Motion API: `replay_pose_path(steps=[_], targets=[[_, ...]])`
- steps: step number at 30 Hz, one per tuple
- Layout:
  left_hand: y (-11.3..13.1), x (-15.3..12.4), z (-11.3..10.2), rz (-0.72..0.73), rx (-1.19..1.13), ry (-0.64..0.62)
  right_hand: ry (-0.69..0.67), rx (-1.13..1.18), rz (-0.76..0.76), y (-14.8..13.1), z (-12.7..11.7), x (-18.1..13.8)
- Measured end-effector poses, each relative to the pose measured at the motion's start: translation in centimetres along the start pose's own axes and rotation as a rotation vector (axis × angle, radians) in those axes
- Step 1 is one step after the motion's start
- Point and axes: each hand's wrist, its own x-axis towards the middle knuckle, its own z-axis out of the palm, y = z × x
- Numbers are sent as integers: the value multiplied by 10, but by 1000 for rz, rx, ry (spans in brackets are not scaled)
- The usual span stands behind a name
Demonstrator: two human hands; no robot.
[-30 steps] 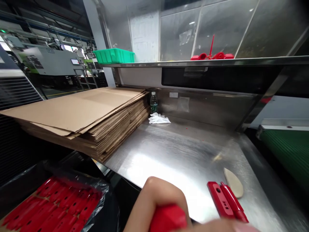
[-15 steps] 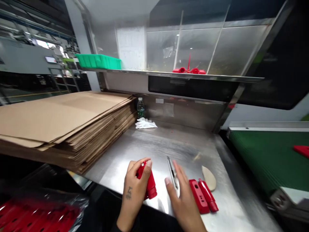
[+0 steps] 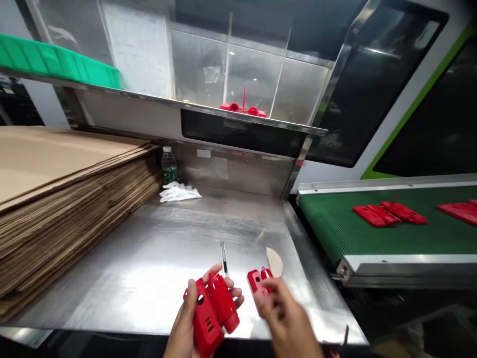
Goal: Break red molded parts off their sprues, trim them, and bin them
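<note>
Your steel counter [image 3: 156,248] carries a tall cardboard stack [image 3: 55,199] on its left side. Near the front edge, your left hand [image 3: 186,323] holds a glossy red plastic housing [image 3: 212,311], 2 moulded halves side by side with small holes, fingers [image 3: 234,298] clamped around it from beneath, palm up. Your right hand [image 3: 286,318] rests over a second red part [image 3: 257,281] lying on the counter, fingers curled onto it; whether they grip it, you cannot tell.
</note>
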Motion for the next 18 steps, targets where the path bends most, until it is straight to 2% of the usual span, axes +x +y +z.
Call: replay_pose_path(steps=[2,3,5,8,14,18], targets=[[2,-1,-2,47,54,-92,147,-232,42,14,-32,29],[4,-3,-3,49,81,-139,166,-329,44,22,-45,46],[8,-8,-5,51,122,-212,127,-456,16,38,-60,76],[12,-16,-9,105,172,-277,58,-537,-57,54,-60,101],[14,-14,-19,203,290,-347,128,-533,-146,52,-48,100],[15,-10,-21,227,378,-335,299,-402,-210,26,-43,73]])
